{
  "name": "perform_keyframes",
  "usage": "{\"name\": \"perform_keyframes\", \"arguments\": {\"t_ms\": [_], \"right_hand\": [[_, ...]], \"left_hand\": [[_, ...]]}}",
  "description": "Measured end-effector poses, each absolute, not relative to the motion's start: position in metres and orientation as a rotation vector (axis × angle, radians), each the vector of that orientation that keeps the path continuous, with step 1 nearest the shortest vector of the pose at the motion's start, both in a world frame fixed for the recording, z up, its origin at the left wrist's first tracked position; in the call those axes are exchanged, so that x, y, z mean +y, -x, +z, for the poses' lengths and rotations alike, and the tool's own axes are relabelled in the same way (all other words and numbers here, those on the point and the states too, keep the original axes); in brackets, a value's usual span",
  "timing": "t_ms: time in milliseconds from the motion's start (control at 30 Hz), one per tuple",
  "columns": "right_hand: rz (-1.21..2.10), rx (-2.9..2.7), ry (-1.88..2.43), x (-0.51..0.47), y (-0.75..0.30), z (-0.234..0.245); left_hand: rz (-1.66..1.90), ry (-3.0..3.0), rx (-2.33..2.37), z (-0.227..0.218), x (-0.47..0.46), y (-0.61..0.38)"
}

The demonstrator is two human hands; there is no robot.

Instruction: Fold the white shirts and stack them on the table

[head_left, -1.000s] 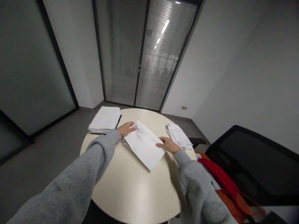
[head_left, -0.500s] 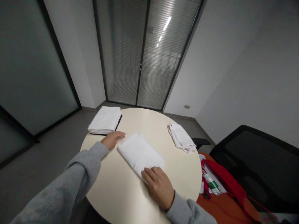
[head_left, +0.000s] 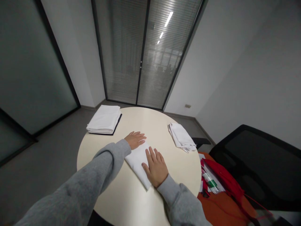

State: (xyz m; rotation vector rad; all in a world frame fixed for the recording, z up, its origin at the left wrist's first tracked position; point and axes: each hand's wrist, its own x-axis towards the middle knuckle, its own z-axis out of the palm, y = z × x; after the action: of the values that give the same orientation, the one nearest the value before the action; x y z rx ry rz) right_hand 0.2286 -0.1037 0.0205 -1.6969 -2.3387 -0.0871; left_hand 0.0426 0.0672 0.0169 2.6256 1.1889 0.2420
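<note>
I'm seeing the cloth (head_left: 136,161) lying centrally on the table (head_left: 127,201), left hand (head_left: 135,140) resting over its far end, right hand (head_left: 156,168) over its right side; fingers are lying straight, slightly spread, gripping nothing (stack (head_left: 104,119) sitting far left, pile (head_left: 182,136) far right).

Lettering: none I can read; bottle (head_left: 208,177) on chair (head_left: 221,205), green label (head_left: 212,183) too small for me.
</note>
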Motion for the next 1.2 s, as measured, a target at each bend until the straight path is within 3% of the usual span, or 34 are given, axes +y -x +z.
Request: {"name": "perform_keyframes", "arguments": {"t_ms": [233, 433, 567, 867, 1200], "right_hand": [[0.176, -2.324, 1.707, -0.104, -0.243, 0.036], [0.373, -2.215, 1.784, -0.066, -0.258, 0.061], [0.405, -2.16, 1.9, -0.057, -0.26, 0.056], [0.017, -2.214, 1.973, -0.06, -0.249, 0.051], [-0.014, -2.198, 2.175, -0.064, -0.245, 0.048]], "left_hand": [[0.387, -2.814, 0.787, 0.04, 0.078, -0.027], [0.174, -2.692, 0.475, 0.059, 0.102, -0.008], [0.111, -2.561, 0.576, 0.051, 0.106, 0.006], [0.342, -2.499, 0.508, 0.052, 0.087, 0.009], [0.227, -2.56, 0.937, 0.032, 0.082, 0.009]]}}
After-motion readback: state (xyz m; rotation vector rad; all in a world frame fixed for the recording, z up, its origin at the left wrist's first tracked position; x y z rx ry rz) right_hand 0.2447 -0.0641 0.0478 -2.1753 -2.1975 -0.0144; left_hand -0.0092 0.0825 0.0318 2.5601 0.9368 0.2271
